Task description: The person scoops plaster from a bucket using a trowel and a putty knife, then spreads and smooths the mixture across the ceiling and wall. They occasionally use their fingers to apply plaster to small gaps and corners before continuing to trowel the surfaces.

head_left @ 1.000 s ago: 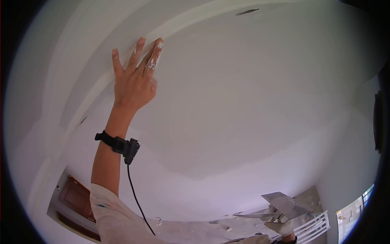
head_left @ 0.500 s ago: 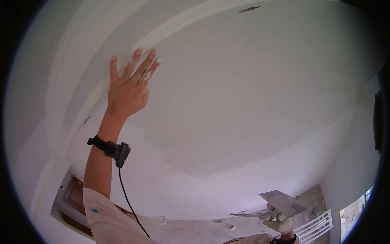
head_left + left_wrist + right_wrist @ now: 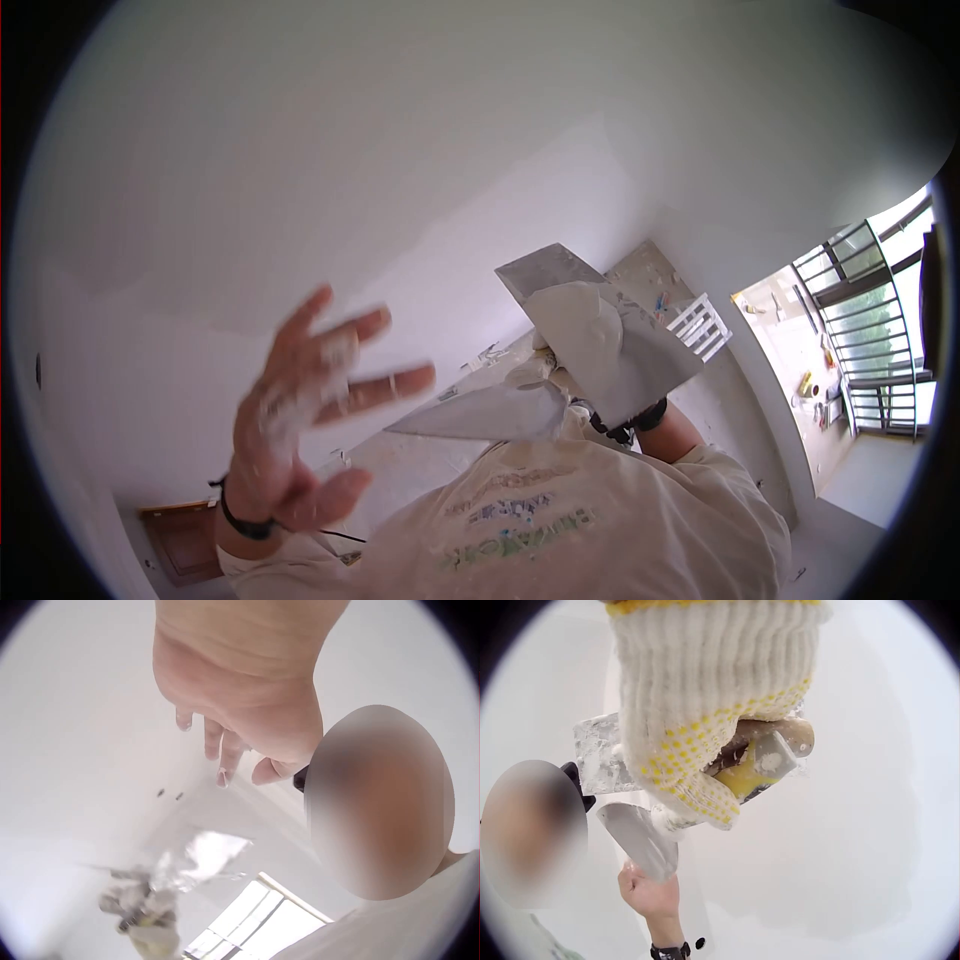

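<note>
My bare left hand [image 3: 300, 410] is in the air at the left of the head view, blurred. Its fingers are spread and smeared with white putty, and nothing is in it. In the left wrist view its fingers [image 3: 214, 742] hang loosely. A white knitted glove with yellow dots covers my right hand [image 3: 705, 712], which grips the handles of two tools together, one wooden and one yellow and grey. One is a rectangular steel plastering trowel [image 3: 655, 365] carrying a lump of white putty [image 3: 575, 320]. The other is a putty knife [image 3: 641, 840] with a tapering blade [image 3: 490, 412].
A smooth pale wall [image 3: 350, 150] fills most of the head view. Low down are a white slatted rack [image 3: 700, 327] and a brown door [image 3: 180, 540]. At the right, a barred window [image 3: 870, 320] stands beyond an opening with small items on the floor.
My left hand has come down from the wall near the top curved edge and turned. The view has swung down and right, and the right hand's tools now appear larger and nearer the middle.
</note>
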The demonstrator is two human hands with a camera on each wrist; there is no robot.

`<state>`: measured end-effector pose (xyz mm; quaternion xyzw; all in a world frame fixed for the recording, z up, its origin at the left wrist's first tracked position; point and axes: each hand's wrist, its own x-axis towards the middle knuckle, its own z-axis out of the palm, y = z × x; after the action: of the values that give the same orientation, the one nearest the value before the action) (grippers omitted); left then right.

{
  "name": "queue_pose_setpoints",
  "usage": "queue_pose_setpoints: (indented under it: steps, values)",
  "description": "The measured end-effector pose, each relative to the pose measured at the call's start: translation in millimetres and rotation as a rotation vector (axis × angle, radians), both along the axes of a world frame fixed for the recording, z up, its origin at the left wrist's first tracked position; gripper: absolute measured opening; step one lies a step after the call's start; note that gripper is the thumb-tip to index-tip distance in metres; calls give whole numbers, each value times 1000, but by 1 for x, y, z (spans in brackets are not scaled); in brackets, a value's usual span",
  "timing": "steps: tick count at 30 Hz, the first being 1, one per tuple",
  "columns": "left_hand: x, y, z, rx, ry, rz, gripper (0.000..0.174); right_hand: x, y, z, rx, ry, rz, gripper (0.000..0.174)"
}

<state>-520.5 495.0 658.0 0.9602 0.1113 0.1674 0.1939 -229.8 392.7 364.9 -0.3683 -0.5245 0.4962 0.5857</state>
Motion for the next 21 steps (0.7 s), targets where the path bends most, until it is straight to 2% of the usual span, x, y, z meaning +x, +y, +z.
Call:
queue_pose_setpoints:
  steps: [2, 5, 8, 11, 12, 14, 15, 17, 18, 21]
  values:
    - [-8, -17, -9, -211, -121, 117, 81, -5, 16, 10, -34, -93, -32, 39]
    - [14, 1, -24, -421, -261, 337, 89, 2, 32, 21, -93, -211, -55, 40]
    - [56, 46, -48, -445, -79, -96, 88, 10, 24, 25, -110, -323, -37, 41]
    - [79, 54, -80, -543, -167, -272, 87, 21, 18, 27, -125, -451, -39, 42]
    - [79, 50, -88, -542, -169, -273, 87, 21, 18, 30, -132, -494, -43, 43]
    - [77, 38, -101, -743, -208, -66, 86, 24, 20, 34, -145, -583, -55, 43]
    - [75, 39, -98, -741, -210, -69, 86, 25, 21, 36, -151, -626, -61, 43]
    - [67, 44, -89, -964, -185, -133, 89, 26, 24, 41, -156, -711, -73, 44]
    - [65, 46, -84, -952, -187, -134, 89, 24, 28, 44, -152, -753, -81, 44]
    - [57, 46, -72, -1331, -490, -215, 90, 14, 28, 56, -95, -879, -113, 45]
